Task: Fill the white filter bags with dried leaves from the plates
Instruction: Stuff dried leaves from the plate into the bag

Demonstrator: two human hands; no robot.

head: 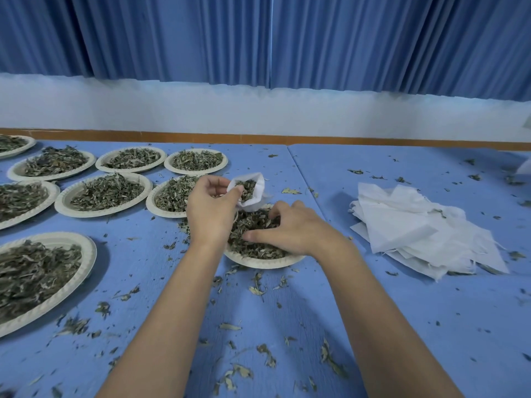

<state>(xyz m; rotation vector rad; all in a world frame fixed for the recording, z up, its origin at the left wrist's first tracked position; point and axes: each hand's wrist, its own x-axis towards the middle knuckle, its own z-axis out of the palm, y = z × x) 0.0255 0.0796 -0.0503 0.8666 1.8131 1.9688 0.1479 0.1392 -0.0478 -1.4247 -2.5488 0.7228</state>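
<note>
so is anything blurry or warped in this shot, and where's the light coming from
Head view: wide-angle bend curves the table edge; bottom-left corner smears; soft, even light, faint shadows beside the near-left plate; left hand, filter bag and right hand reasonably sharp.

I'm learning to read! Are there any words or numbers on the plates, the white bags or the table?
None: no words, numbers or signs show anywhere. The plates, the stack of white bags, the bag in the left hand, the blue table and the curtain are all plain.
</note>
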